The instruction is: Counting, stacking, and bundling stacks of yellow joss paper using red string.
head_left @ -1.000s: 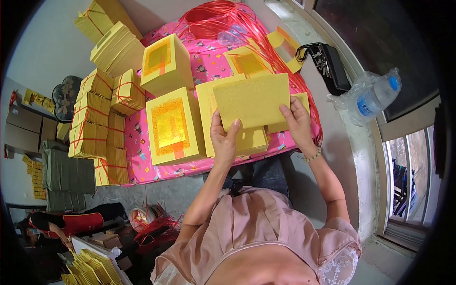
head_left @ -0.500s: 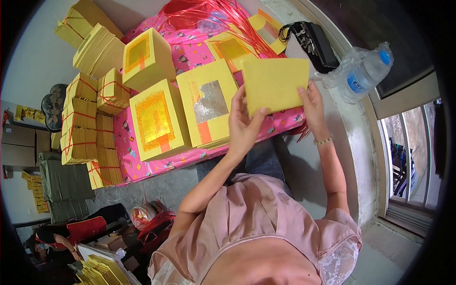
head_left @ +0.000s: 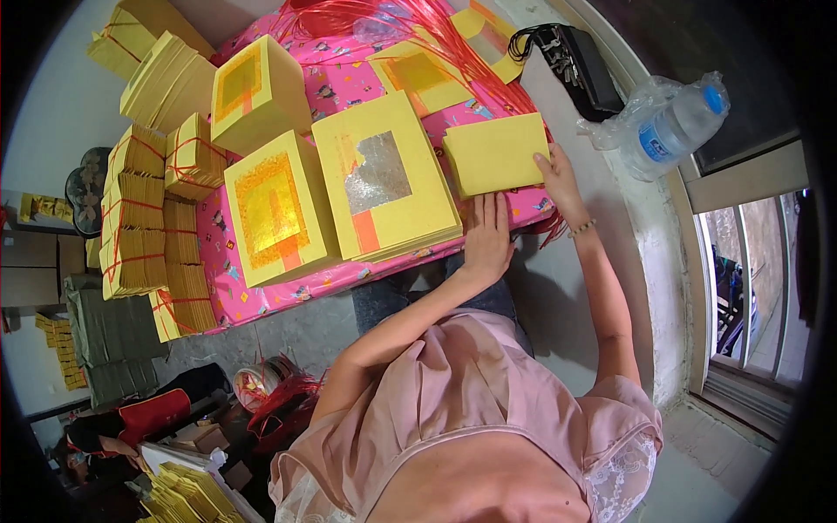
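**Lost at the Edges**

At the tabletop's [head_left: 228, 301] near right corner, my left grip [head_left: 486, 248] meets folded yellow paper [head_left: 497, 155]; whether fingertips press its edge or slip beneath, I cannot tell. At the far edge, red strings [head_left: 458, 61] run out of view. Past the near left corner, a co-worker [head_left: 153, 416] is too small to make out.

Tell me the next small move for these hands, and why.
Probably a light push with the left hand to even up the plain yellow paper pile: its fingertips lie at the pile's near edge, while the right hand is at the right edge and could steady it.
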Motion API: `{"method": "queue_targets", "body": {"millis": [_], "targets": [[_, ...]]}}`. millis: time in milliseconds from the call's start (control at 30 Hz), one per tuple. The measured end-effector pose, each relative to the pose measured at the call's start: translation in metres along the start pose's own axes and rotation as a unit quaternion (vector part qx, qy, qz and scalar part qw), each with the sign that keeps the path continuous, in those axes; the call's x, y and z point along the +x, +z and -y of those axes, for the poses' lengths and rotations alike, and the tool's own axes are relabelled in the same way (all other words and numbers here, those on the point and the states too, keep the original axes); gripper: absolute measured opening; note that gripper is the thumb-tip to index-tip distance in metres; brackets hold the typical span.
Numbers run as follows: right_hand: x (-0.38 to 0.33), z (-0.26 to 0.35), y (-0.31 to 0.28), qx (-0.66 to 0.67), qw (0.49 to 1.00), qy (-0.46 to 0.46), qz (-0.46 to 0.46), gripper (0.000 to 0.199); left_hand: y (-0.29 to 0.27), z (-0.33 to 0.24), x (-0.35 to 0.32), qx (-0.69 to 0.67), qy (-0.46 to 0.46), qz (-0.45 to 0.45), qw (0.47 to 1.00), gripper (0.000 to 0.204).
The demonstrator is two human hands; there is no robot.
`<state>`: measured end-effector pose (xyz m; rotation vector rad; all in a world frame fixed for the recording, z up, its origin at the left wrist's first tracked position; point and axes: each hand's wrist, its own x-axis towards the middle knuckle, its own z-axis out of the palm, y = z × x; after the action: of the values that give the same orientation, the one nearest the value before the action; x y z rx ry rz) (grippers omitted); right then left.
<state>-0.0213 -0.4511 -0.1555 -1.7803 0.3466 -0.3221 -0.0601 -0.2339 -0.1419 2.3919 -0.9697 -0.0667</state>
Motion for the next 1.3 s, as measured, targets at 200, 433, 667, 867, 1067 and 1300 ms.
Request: {"method": "queue_targets", "body": {"millis": [200, 433, 667, 867, 1067, 1300], "targets": [[0.004, -0.019, 0.010, -0.137, 0.986, -0.092, -0.038, 0.021, 0.008, 0.008, 0.000, 0.038, 0.006, 0.011, 0.999, 0.100], [-0.003, -0.004, 0.017, -0.257, 0.961, -0.089, -0.044, 0.026, 0.012, 0.010, 0.001, 0.094, 0.015, 0.013, 0.995, 0.084], [-0.007, 0.003, 0.019, -0.268, 0.957, -0.103, -0.036, 0.024, -0.001, 0.006, -0.005, -0.001, 0.030, 0.001, 1.000, 0.086], [-0.007, 0.002, 0.019, -0.270, 0.955, -0.118, -0.038, 0.024, -0.012, -0.004, 0.008, -0.088, 0.020, -0.092, 0.992, 0.087], [-0.009, 0.009, 0.021, -0.278, 0.954, -0.105, -0.036, 0.025, -0.004, 0.008, 0.014, 0.034, -0.002, -0.042, 0.999, 0.090], [-0.025, 0.029, 0.015, -0.389, 0.897, -0.182, -0.100, 0.033, 0.000, 0.009, 0.017, 0.033, -0.002, -0.078, 0.996, 0.087]]}}
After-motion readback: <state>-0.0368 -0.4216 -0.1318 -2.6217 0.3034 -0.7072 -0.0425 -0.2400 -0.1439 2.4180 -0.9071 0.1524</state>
